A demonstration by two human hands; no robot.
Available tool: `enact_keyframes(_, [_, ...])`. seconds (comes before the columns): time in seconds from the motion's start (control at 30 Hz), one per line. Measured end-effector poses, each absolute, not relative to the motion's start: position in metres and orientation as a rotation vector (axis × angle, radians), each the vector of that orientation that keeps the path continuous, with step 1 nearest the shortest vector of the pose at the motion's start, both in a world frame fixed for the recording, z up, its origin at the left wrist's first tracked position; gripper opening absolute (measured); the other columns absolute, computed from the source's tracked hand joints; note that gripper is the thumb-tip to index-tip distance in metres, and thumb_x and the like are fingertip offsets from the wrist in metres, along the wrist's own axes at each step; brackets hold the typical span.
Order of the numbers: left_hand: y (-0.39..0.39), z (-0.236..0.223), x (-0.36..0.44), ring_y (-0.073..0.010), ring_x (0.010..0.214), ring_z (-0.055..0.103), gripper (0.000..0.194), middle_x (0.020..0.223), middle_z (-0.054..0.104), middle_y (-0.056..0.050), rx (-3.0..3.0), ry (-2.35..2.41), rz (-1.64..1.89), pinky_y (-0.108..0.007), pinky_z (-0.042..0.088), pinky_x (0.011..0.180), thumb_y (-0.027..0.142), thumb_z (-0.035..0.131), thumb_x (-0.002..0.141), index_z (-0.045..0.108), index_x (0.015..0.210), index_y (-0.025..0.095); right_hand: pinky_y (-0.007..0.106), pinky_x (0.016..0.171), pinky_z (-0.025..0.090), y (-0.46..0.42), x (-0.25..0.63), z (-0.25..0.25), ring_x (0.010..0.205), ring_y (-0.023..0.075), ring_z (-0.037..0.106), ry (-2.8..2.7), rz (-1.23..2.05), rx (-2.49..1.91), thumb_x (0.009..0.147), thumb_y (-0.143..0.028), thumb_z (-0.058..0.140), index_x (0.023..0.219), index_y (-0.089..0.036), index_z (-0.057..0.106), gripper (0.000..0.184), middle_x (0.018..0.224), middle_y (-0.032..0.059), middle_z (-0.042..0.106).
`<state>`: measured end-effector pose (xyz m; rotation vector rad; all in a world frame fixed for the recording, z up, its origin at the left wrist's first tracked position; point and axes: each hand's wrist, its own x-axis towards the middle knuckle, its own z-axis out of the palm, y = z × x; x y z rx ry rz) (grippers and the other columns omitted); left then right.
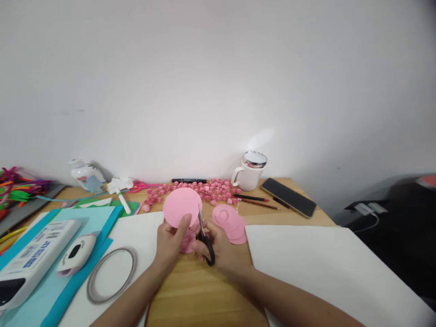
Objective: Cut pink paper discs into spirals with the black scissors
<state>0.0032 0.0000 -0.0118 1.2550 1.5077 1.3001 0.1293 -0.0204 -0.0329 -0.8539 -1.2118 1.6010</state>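
Between the thumb and fingers of my left hand (172,240) a round pink paper disc (182,206) is held up, facing me. My right hand (221,247) grips black-handled scissors (208,247), their blades pointing up at the disc's right edge. Whether the blades touch the paper I cannot tell. Below the disc, partly covered by my fingers, more pink paper (187,243) shows. A fanned pile of pink paper circles (231,225) lies just right of my right hand. Behind the disc many small rolled pink paper pieces (218,190) are spread out.
A lidded white mug (250,172), pencils (254,197) and a phone (289,197) stand or lie at the back right. White sheets (316,259) cover both sides of the wooden table (204,295). Leftward are a tape roll (111,277), a correction-tape-like dispenser (77,254), a white box (41,259) and a bottle (87,176).
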Motion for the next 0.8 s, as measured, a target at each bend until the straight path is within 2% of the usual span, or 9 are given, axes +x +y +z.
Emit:
enact_keyframes(0.13, [0.001,-0.011,0.004,-0.0176,0.051,0.059,0.032,0.052,0.065,-0.006,1.238,1.598,1.260,-0.021,0.045,0.043,0.041,0.065,0.058,0.062,0.055,0.009,0.016,0.041,0.029,-0.020,0.129,-0.033,0.043,0.0058,0.042,-1.227,1.626,-0.829,0.067,-0.027,0.068,0.079,-0.019,0.047,0.025,0.053,-0.0071,0.049])
enact_keyframes(0.3, [0.001,-0.009,0.004,-0.0204,0.057,0.062,0.032,0.059,0.068,-0.008,1.251,1.620,1.239,-0.023,0.048,0.047,0.040,0.068,0.056,0.064,0.062,0.008,0.017,0.044,0.033,-0.020,0.130,-0.025,0.049,0.0075,0.044,-1.220,1.626,-0.845,0.065,-0.029,0.069,0.079,-0.018,0.048,0.028,0.055,-0.0073,0.045])
enact_keyframes(0.5, [0.000,-0.008,0.004,-0.0222,0.062,0.064,0.034,0.068,0.070,-0.010,1.301,1.590,1.198,-0.024,0.050,0.049,0.040,0.069,0.054,0.064,0.068,0.009,0.019,0.050,0.034,-0.021,0.129,-0.016,0.051,0.0072,0.037,-1.152,1.545,-0.821,0.060,-0.029,0.073,0.076,-0.019,0.047,0.032,0.061,-0.0066,0.043])
enact_keyframes(0.8, [-0.001,-0.006,0.004,-0.0222,0.059,0.063,0.032,0.061,0.069,-0.009,1.293,1.559,1.189,-0.024,0.049,0.045,0.039,0.068,0.055,0.066,0.065,0.008,0.019,0.050,0.031,-0.020,0.128,-0.013,0.056,0.0086,0.038,-1.152,1.535,-0.838,0.061,-0.027,0.073,0.076,-0.018,0.047,0.031,0.063,-0.0052,0.045])
